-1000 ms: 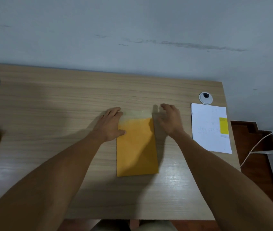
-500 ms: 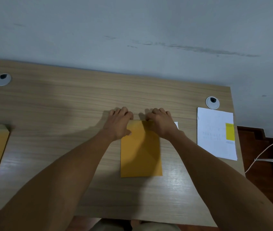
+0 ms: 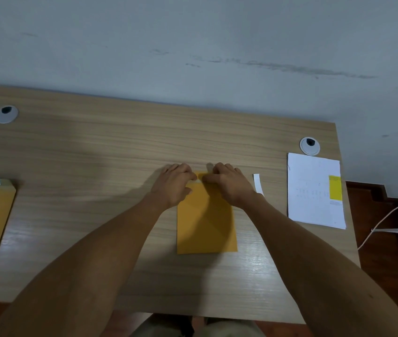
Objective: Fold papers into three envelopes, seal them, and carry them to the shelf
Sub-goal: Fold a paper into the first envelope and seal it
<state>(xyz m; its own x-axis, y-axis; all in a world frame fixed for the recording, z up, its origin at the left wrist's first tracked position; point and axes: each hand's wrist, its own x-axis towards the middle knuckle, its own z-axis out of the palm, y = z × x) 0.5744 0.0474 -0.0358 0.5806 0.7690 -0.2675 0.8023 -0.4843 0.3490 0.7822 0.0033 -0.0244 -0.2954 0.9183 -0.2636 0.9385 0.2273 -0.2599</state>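
Both hands, left and right, press together on the envelope flap at mid-worktop, probably sealing it.

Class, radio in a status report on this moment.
Left hand, right hand both pressing envelope top edge flat. White strip lies beside. Nothing obstructing.

matt paper envelope on smooth, faintly glossy wood-grain desk.
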